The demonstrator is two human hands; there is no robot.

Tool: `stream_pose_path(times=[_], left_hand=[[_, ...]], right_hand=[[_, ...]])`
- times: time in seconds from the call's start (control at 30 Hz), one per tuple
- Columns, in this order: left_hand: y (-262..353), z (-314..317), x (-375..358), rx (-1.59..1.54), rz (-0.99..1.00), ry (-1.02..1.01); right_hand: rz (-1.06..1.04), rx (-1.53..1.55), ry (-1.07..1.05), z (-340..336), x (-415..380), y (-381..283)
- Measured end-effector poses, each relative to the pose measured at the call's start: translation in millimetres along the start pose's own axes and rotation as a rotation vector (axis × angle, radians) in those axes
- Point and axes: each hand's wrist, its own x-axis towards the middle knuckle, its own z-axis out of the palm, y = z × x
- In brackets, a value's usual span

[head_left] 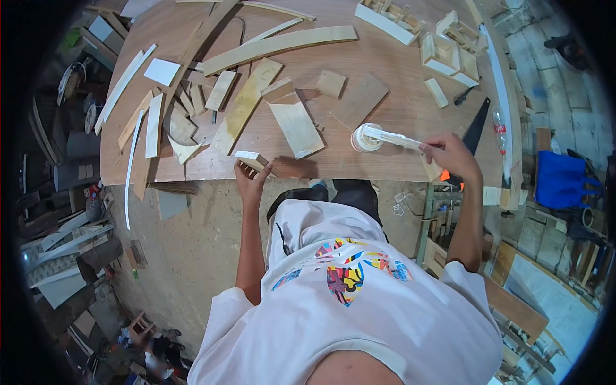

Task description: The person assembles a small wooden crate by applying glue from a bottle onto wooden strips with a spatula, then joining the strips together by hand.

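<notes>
Left hand fingers pinched a small wood block at the desk near edge | right hand fingers gripped a glue-coated stick in the white glue pot | block appeared unglued; cut pieces lay scattered

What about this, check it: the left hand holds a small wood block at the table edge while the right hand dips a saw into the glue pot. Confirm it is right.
One thing is wrong. The right hand holds a glue-coated stick in the glue pot, not a saw; the saw lies untouched beside it. The left hand does hold the small wood block. The head view shows this.

glue pot on workbench, handsaw right of it
</notes>
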Motion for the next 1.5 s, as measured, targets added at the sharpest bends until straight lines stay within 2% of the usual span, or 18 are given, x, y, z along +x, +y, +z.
stream_pose_path(times=[0.03, 0.1, 0.17, 0.23, 0.33, 0.5, 0.57, 0.67, 0.73, 0.87, 0.97, 1.07, 1.13, 1.23, 1.33, 1.5], left_hand=[[1.8, 0.1, -0.7, 0.004, -0.004, 0.012], [4.8, 1.3, -0.9, 0.032, -0.016, 0.007], [2.9, 1.1, -0.1, 0.036, -0.017, 0.005], [2.2, 0.7, 1.1, 0.036, -0.014, -0.014], [1.9, 0.0, 0.5, 0.007, -0.008, -0.011], [-0.9, -3.4, -5.4, 0.020, -0.038, 0.019], [-1.8, -4.9, -7.1, 0.043, -0.042, 0.028], [-6.6, -9.0, -11.6, -0.002, -0.073, 0.030], [-6.1, -10.9, -12.1, -0.015, -0.069, 0.025], [0.5, -14.0, -13.5, 0.009, -0.088, 0.036], [-1.3, -16.5, -12.6, 0.000, -0.083, 0.047], [-4.9, -18.1, -12.2, 0.012, -0.076, 0.053], [-5.3, -17.6, -12.9, 0.012, -0.070, 0.061], [-3.1, -15.9, -14.6, 0.012, -0.089, 0.061], [-2.7, -16.7, -15.5, -0.009, -0.088, 0.060], [-6.2, -18.7, -13.4, 0.001, -0.064, 0.076]], right_hand=[[-0.007, -0.001, -0.011, 14.9, 1.8, 4.8], [-0.216, 0.182, 0.083, 54.3, 9.3, 14.8], [-0.318, 0.217, 0.130, 91.9, 16.1, 6.2], [-0.543, 0.100, 0.286, 135.4, 21.7, 5.3], [-0.473, 0.095, 0.249, 187.1, 31.1, 11.8], [-0.494, 0.101, 0.277, 236.0, 58.9, 39.8], [-0.525, 0.108, 0.311, 243.2, 68.8, 44.9], [-0.479, 0.154, 0.254, 248.2, 76.1, 41.2], [-0.558, 0.135, 0.293, 250.3, 80.4, 41.8], [-0.566, 0.181, 0.295, 246.1, 82.4, 49.7], [-0.459, 0.058, 0.199, 236.5, 77.6, 55.2], [-0.471, 0.063, 0.248, 239.6, 78.5, 57.2], [-0.574, 0.178, 0.324, 246.0, 82.5, 52.2], [-0.624, 0.204, 0.328, 253.8, 88.6, 46.1], [-0.557, 0.163, 0.239, 250.4, 91.6, 53.7], [-0.562, 0.087, 0.300, 238.1, 88.7, 67.4]])
